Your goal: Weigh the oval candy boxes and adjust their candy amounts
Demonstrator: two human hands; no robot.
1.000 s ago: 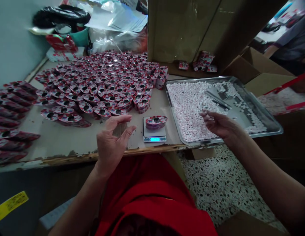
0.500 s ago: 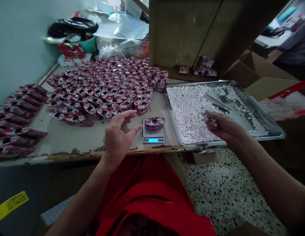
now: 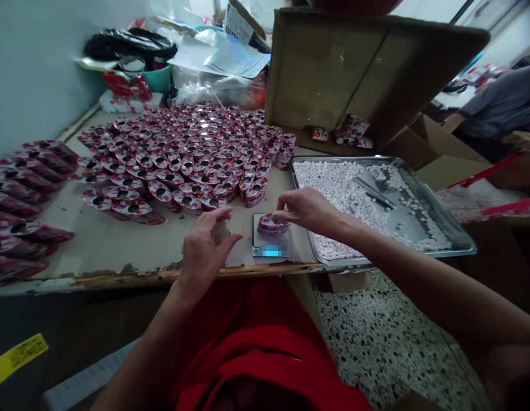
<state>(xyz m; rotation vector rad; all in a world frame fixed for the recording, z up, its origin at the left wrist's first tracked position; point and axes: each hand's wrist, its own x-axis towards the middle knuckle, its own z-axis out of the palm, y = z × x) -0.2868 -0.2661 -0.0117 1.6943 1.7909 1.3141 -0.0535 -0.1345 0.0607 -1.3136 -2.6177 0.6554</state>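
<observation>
My right hand [image 3: 310, 212] is closed in a pinch at the top opening of a small red-and-white patterned oval container [image 3: 272, 226]. What its fingertips hold is covered by the fingers; half a second ago small white pellets showed there. The container stands upright on a small digital scale [image 3: 271, 251] with a lit blue display, its digits unreadable. Left of the scale, my left hand [image 3: 207, 242] is open, thumb and fingers apart, touching neither scale nor container. On the right lies a metal tray [image 3: 455, 249] with many white pellets [image 3: 333, 228] and a metal scoop-like tool [image 3: 373, 193].
Many similar oval containers [image 3: 196, 165] stand packed behind my hands, with another group [image 3: 29, 194] at the far left. A large cardboard box [image 3: 324, 68] rises behind the tray, small packs inside. Another person's sleeve [image 3: 500, 105] shows at right. The table's worn wooden edge [image 3: 132, 275] runs before me.
My right hand has moved left from above the tray to the container on the scale. My left hand stays open beside the scale. The view has shifted slightly.
</observation>
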